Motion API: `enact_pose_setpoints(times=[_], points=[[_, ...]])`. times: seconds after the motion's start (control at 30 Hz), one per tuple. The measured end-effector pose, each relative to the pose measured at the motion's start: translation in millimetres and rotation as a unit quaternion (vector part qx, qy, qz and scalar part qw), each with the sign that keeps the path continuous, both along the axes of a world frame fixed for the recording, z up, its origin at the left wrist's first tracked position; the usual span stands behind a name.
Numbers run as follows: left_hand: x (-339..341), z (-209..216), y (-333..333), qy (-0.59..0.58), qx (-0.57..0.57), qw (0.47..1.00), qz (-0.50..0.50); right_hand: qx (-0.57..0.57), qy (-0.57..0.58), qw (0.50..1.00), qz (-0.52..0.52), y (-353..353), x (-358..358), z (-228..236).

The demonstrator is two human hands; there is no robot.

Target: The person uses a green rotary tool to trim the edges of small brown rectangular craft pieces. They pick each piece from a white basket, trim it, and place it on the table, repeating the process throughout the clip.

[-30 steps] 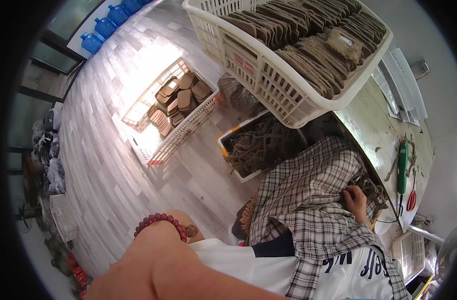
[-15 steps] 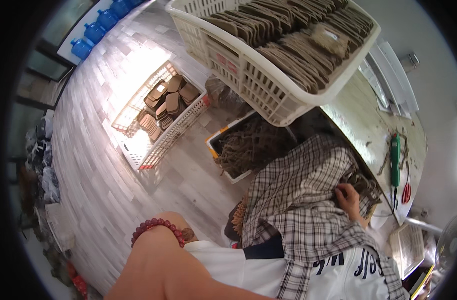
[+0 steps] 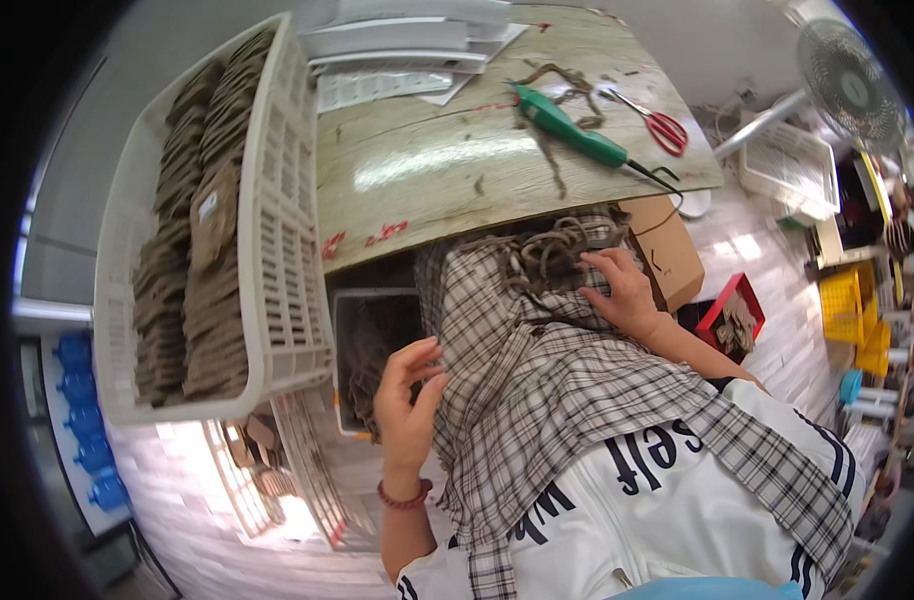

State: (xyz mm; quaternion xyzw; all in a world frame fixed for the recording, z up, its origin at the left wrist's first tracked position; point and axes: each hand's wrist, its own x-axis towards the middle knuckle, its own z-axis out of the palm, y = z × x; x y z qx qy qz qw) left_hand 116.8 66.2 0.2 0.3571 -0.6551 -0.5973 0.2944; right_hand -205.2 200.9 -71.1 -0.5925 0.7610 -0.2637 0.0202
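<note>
My left hand (image 3: 407, 402), with a dark red bead bracelet at the wrist, hovers over the left side of the plaid cloth (image 3: 537, 385) spread on my lap. Its fingers are partly bent, the thumb stands apart, and nothing shows in it. On the lap near the table edge lies a loose bundle of brown-grey, cord-like strips (image 3: 547, 255). My right hand (image 3: 625, 290) rests beside that bundle, fingers stretched and apart, fingertips close to the strips. Left of my lap, partly under the table, a bin (image 3: 343, 330) holds more such strips.
A white basket (image 3: 277, 230) packed with rows of brown flat pieces stands left. The table (image 3: 417, 150) bears a green corded tool (image 3: 577, 130), red-handled scissors (image 3: 665, 130) and papers (image 3: 397, 45). A cardboard box (image 3: 667, 250), red box (image 3: 742, 310) and fan (image 3: 849, 80) are right.
The view has swung right toward the table. My left hand has come from the lower left to beside my lap. My right hand stays by the strips, its fingers now more stretched.
</note>
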Motion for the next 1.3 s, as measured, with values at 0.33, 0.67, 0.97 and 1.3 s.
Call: enact_pose_setpoints(times=[0.33, 0.67, 0.97, 1.3], points=[[-170.1, -126.7, -30.9, -0.173, -0.047, 0.968, -0.174, 0.098, -0.091, 0.99, 0.034, -55.7, -19.5, -15.5], [-149.5, -178.9, -43.3, 0.066, 0.49, 0.867, -0.067, 0.019, -0.469, 0.879, 0.09, -56.6, 52.6, -74.6], [-92.3, -87.8, -52.7, 0.104, 0.319, 0.941, -0.034, -0.045, -0.527, 0.836, 0.145, -3.6, 37.0, -43.2], [99.3, -175.3, -60.3, -0.071, 0.104, 0.944, 0.306, -0.064, -0.423, 0.891, 0.154, -18.5, 40.5, -21.1]])
